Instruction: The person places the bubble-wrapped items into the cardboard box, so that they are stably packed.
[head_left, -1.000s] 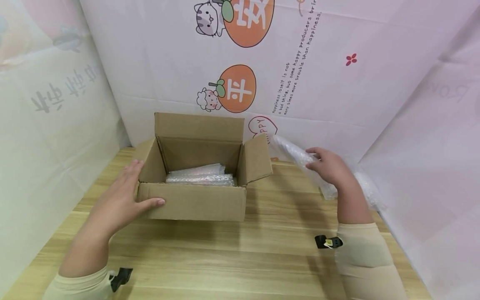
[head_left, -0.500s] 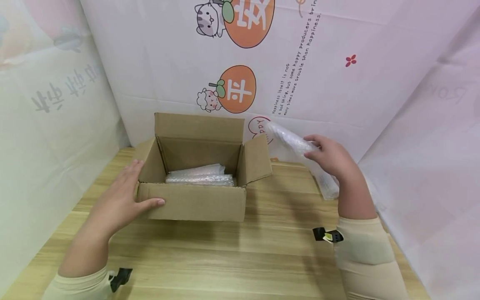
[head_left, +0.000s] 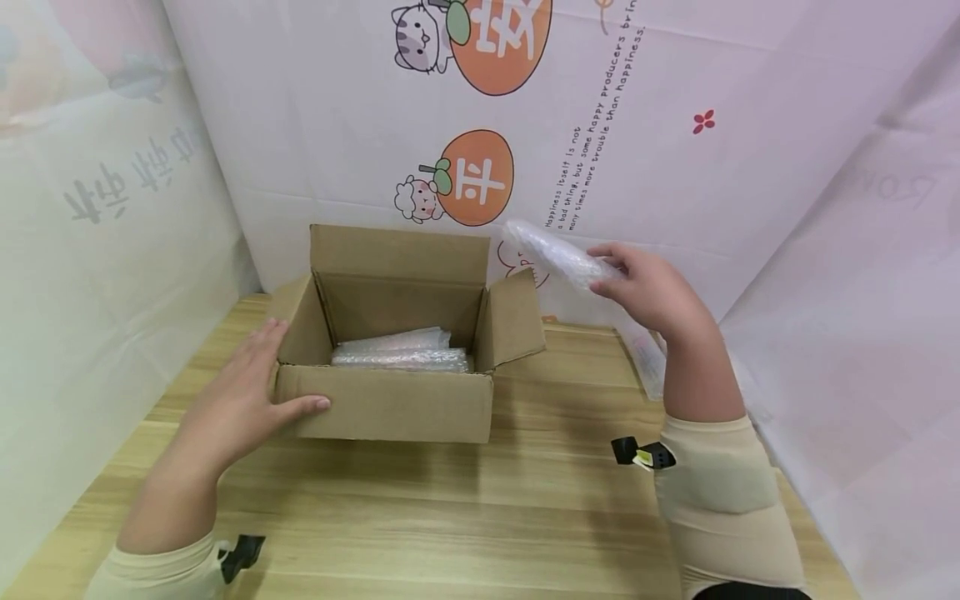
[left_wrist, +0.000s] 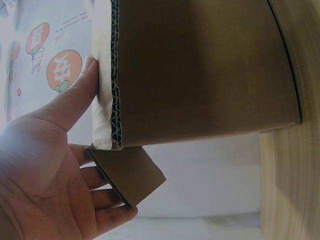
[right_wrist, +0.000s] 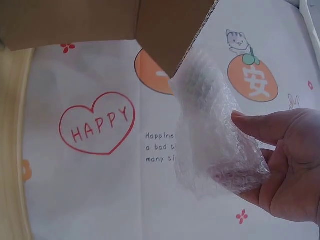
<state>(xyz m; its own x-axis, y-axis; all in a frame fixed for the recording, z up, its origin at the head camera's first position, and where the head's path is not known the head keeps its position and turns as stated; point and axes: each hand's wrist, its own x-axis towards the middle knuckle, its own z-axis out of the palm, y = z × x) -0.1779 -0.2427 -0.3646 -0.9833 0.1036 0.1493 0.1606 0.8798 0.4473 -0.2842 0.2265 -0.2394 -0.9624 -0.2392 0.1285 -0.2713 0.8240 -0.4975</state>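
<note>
An open cardboard box (head_left: 386, 404) stands on the table with its flaps folded out. My left hand (head_left: 236, 400) holds its near left corner. In the left wrist view the thumb lies along the front flap, and the fingers (left_wrist: 112, 217) reach behind the side flap (left_wrist: 130, 175). Two bubble-wrapped packages (head_left: 401, 358) lie inside the box. Raised to the right of the box, a bubble-wrapped package (head_left: 551, 250) is pinched between the thumb and fingers of my right hand (head_left: 648, 287). The wrap hides its contents, though a reddish patch shows near the held end.
Another bubble-wrapped package (head_left: 643, 358) lies on the wooden table (head_left: 450, 517) below the right hand, partly hidden by the forearm. Printed white sheets (head_left: 637, 167) stand as walls at the back and both sides. The box's right flap (head_left: 517, 321) sticks outward.
My right hand has lifted the bubble-wrapped package and moved it up and left toward the box, uncovering another on the table. The left hand and box have stayed put.
</note>
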